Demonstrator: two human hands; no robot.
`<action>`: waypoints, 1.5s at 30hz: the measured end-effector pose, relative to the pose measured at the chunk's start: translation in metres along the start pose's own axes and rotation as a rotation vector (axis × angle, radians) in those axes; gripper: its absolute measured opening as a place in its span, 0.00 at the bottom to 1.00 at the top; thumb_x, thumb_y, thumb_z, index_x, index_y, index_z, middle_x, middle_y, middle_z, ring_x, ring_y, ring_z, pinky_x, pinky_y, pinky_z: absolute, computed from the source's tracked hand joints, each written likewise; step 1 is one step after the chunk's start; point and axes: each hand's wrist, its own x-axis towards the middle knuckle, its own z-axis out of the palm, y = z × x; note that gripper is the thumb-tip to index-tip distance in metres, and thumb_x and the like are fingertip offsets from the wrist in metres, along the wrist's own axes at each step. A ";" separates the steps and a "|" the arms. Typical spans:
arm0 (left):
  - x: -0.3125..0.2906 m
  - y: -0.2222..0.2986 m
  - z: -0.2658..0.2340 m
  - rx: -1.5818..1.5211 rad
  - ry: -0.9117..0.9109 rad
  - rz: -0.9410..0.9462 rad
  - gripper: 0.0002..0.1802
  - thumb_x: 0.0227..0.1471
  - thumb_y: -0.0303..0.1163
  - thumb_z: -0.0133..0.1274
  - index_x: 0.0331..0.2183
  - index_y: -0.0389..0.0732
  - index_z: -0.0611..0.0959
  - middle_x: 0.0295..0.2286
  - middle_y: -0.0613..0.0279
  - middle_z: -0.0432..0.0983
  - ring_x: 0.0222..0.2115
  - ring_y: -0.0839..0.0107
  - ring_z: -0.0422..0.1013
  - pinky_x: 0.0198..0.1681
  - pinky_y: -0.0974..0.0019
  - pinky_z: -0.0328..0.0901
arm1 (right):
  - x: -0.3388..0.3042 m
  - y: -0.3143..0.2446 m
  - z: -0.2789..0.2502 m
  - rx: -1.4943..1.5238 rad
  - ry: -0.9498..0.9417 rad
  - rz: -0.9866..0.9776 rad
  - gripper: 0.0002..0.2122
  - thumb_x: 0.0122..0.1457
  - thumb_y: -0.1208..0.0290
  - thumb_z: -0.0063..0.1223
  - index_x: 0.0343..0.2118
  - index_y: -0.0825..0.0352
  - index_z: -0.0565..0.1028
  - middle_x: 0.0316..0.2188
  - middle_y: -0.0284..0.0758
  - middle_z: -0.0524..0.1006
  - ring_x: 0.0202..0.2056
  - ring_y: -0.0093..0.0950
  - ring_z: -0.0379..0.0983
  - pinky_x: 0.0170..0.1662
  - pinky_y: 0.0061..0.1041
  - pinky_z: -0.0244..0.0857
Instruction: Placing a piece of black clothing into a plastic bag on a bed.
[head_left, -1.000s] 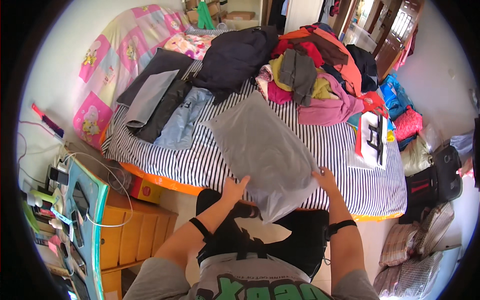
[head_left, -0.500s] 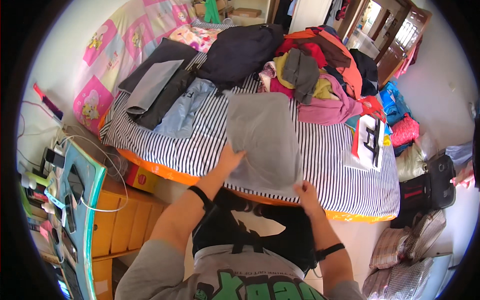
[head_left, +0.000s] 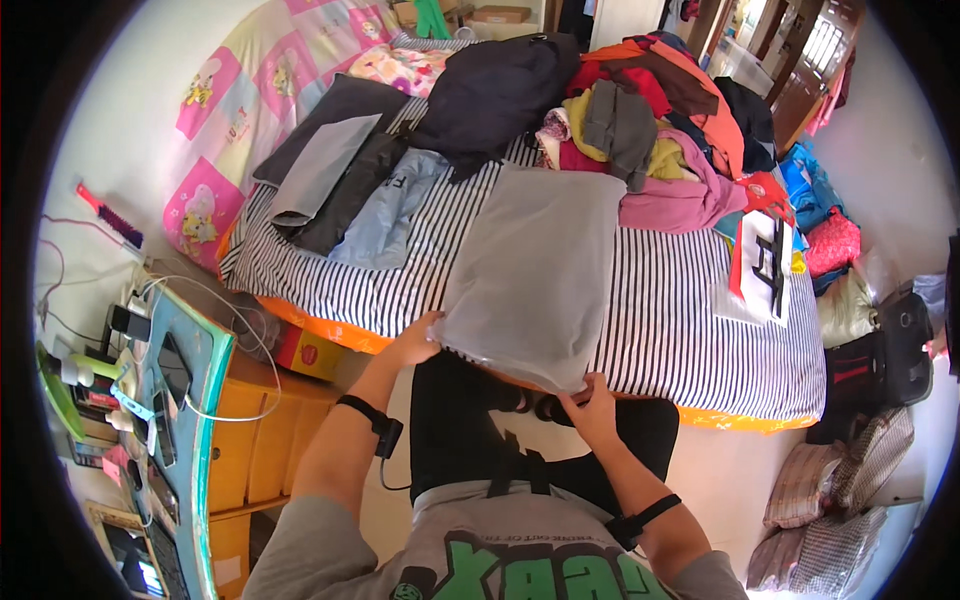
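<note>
A frosted grey plastic bag (head_left: pixel 535 265) with a flat, rectangular shape lies on the striped bedsheet (head_left: pixel 680 330), its near end hanging at the bed's edge. My left hand (head_left: pixel 416 341) pinches the near left corner of the bag. At the near right corner, the fingers of my right hand (head_left: pixel 592 408) are closed on its edge. Left of the bag rest a pale blue plastic bag (head_left: pixel 390 215), a black bag (head_left: pixel 350 195) and a folded grey bag (head_left: pixel 325 170). Whether anything is inside the frosted bag I cannot tell.
Behind the bag are a dark backpack (head_left: pixel 500 95) and a heap of clothes (head_left: pixel 670 130). A white and black package (head_left: pixel 765 265) lies at the bed's right. A cluttered desk (head_left: pixel 205 400) stands at left; checked bags (head_left: pixel 830 500) sit on the right floor.
My left hand has shifted from the bag's left side to its near left corner. The bag's near end has swung left and lies more spread out. The view has shifted slightly.
</note>
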 end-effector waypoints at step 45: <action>-0.041 -0.035 0.012 -0.609 0.235 -0.356 0.08 0.57 0.32 0.54 0.32 0.37 0.81 0.23 0.67 0.75 0.22 0.79 0.68 0.27 0.74 0.63 | -0.012 0.012 -0.047 0.796 -0.035 0.636 0.06 0.62 0.68 0.56 0.35 0.66 0.76 0.30 0.34 0.80 0.30 0.23 0.76 0.34 0.21 0.69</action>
